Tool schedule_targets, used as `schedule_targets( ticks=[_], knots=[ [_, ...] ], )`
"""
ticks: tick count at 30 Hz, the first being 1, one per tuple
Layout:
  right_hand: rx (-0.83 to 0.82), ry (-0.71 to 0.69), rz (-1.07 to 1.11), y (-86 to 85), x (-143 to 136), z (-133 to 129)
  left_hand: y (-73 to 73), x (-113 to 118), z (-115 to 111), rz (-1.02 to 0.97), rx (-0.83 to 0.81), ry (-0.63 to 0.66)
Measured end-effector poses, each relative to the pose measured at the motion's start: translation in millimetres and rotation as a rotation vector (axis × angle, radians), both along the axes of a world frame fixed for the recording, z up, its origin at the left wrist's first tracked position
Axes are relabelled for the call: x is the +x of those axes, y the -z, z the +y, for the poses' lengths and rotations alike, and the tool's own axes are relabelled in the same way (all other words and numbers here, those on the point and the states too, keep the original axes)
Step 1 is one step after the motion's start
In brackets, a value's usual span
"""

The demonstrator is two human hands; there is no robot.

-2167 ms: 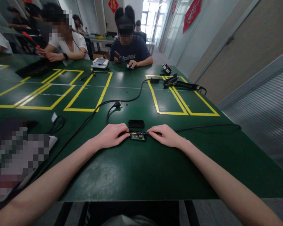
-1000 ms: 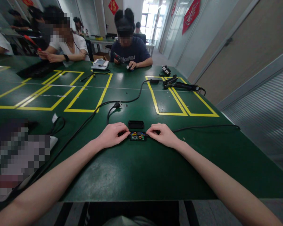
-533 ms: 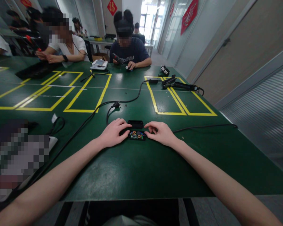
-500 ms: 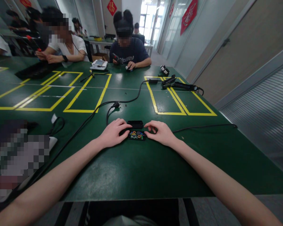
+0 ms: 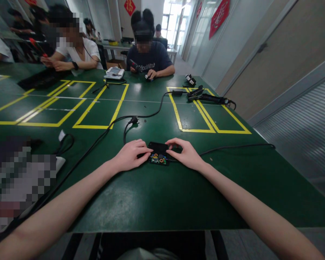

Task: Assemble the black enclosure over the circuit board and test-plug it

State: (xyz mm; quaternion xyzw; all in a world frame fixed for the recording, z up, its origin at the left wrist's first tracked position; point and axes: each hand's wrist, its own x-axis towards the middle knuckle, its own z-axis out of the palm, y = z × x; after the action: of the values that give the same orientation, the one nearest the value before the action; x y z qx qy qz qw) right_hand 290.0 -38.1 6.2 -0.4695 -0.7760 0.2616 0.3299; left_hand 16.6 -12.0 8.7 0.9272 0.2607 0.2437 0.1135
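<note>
A small black plastic cover [image 5: 158, 147] is tilted up just behind an opened black case with a circuit board [image 5: 158, 160], whose round orange-ringed parts face up. At the cover's left edge, the fingertips of my left hand [image 5: 132, 155] pinch it, with the thumb close to the case's left end. My right hand [image 5: 186, 154] grips the cover's right edge between thumb and fingers. Black cords come out on both sides of the case and pass partly hidden behind my hands.
A black plug [image 5: 134, 120] with its cord lies beyond my left hand. Farther back are a black cable with an inline box [image 5: 177, 93] and a black handheld tool [image 5: 206, 97]. A blurred-out flat item [image 5: 24, 187] lies at left. Co-workers sit across the green table [image 5: 151, 202].
The cover, lying inside-up behind the case before, is now lifted and tilted between both hands, its plain face showing. My hands have shifted slightly onto its edges.
</note>
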Motion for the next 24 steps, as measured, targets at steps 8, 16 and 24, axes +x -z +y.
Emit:
schedule_targets(
  ticks=[8, 16, 24],
  knots=[
    [-0.154, 0.008, 0.282, 0.6, -5.8, -3.4, -1.0, 0.4, -1.1, -0.073, 0.03, 0.024],
    [-0.222, 0.02, 0.268, -0.5, -0.5, -4.2, 0.7, 0.2, -3.0, -0.148, -0.027, -0.047],
    [-0.185, -0.04, 0.293, -3.8, -0.7, -5.5, 1.5, -1.3, -3.2, -0.18, -0.078, -0.11]
  ],
)
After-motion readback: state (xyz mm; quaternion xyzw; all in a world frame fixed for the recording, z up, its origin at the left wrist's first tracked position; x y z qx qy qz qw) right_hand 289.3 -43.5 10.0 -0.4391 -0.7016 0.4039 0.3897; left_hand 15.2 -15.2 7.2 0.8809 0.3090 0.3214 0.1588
